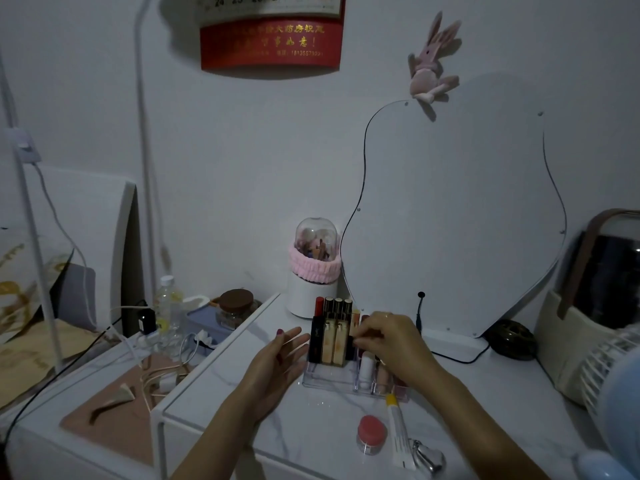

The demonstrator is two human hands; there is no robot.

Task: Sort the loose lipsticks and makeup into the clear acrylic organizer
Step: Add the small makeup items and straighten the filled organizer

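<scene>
The clear acrylic organizer [325, 377] stands on the white marble-look table top. Several lipsticks [333, 336] stand upright in its back rows, gold and black ones, one with a red cap. My right hand [388, 344] hovers over the organizer's right side, fingers pinched on a dark lipstick [350, 345] that is partly hidden by them. My left hand [282, 356] rests flat and open just left of the organizer, touching or nearly touching its side. Loose in front lie a small pink-lidded jar [371, 434], a white tube with a yellow cap [396, 429] and a shiny metal tool [427, 459].
A wavy mirror [457, 216] leans on the wall behind. A domed brush holder with a pink band [313, 268] stands back left of the organizer. A fan [609, 379] and a bag [568, 341] crowd the right. Cables, a bottle [168, 306] and a jar [237, 306] sit on the lower left table.
</scene>
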